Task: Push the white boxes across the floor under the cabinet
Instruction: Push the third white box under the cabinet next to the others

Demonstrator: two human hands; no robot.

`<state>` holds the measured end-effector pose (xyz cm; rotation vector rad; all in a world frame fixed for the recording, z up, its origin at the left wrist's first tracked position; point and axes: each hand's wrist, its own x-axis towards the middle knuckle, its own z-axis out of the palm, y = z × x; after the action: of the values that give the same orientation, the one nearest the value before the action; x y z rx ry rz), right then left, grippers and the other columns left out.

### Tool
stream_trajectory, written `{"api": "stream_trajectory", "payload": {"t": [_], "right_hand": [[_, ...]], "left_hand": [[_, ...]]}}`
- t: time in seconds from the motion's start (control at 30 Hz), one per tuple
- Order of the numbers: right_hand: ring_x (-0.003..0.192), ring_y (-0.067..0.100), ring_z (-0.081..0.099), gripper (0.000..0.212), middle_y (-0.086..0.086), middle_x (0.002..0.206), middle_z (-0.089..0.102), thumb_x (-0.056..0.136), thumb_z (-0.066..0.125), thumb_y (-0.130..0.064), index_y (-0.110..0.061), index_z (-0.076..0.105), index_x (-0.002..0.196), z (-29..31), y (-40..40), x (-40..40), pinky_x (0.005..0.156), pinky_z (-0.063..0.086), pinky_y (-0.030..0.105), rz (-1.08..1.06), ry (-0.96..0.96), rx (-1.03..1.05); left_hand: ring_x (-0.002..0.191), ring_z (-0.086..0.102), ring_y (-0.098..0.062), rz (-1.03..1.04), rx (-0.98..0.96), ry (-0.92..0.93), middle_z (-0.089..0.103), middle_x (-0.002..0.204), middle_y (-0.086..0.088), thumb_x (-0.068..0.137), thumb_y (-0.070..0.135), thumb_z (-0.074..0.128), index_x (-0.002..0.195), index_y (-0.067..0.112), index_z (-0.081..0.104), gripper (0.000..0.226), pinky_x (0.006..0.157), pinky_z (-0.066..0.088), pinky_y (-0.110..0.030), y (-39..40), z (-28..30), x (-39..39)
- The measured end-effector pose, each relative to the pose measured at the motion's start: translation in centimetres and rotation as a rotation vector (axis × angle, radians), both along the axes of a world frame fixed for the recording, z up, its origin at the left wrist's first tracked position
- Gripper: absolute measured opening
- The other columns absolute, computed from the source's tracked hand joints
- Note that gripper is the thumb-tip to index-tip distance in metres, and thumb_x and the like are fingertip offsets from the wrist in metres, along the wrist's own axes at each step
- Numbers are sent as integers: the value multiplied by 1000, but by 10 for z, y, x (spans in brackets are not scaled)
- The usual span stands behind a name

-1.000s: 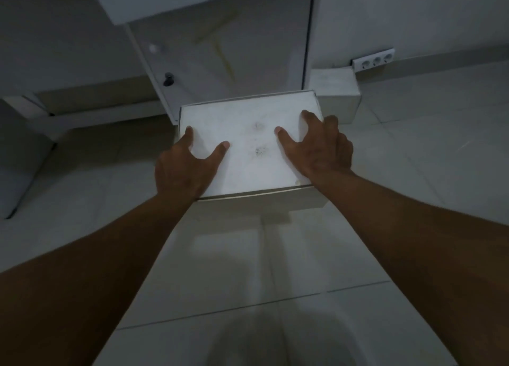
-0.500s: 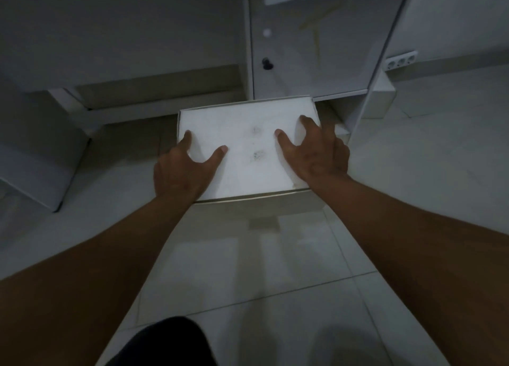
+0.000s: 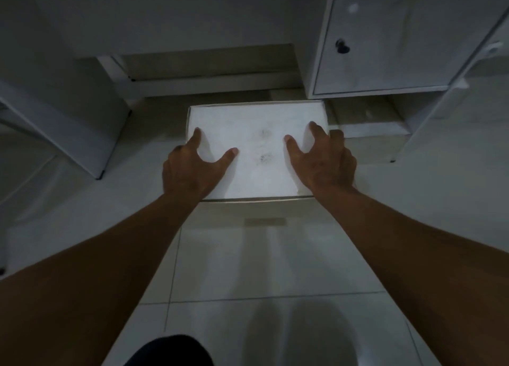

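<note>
white box held at both sides on the tiled floor

white rectangular cardboard box [image 3: 256, 150] sits flat on the pale tiled floor [image 3: 248, 269], its far edge just short of the gap under the white cabinet [image 3: 385, 48] with a dark round knob [image 3: 341, 46]. the left hand [image 3: 190, 170] grasps the box's near left corner, thumb lying on the lid and fingers wrapped over the left edge. the right hand [image 3: 323, 163] grasps the near right side the same way, thumb on the lid, fingers over the right edge. a second white box [image 3: 369, 128] lies under the cabinet, just beside the first box's far right corner.
</note>
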<state>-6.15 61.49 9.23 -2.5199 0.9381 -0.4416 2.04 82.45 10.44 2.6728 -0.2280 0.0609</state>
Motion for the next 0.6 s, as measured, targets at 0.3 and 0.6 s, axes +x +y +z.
{"api": "stream_trajectory", "payload": {"t": [0.3, 0.6], "right_hand": [[114, 37, 57, 73, 15, 136, 45, 88, 43, -73, -29, 39, 147, -28, -10, 35, 93, 46, 45, 63, 52, 30], [114, 37, 58, 69, 15, 135, 47, 88, 48, -71, -33, 42, 144, -98, 14, 71, 92, 47, 43, 53, 71, 26]], "left_hand": [[139, 36, -34, 54, 8, 89, 39, 152, -11, 73, 84, 50, 154, 25, 24, 104, 112, 30, -46, -9, -22, 25], [135, 41, -33, 83, -23, 139, 46, 147, -12, 70, 83, 54, 152, 27, 29, 102, 109, 35, -45, 10, -94, 69]]}}
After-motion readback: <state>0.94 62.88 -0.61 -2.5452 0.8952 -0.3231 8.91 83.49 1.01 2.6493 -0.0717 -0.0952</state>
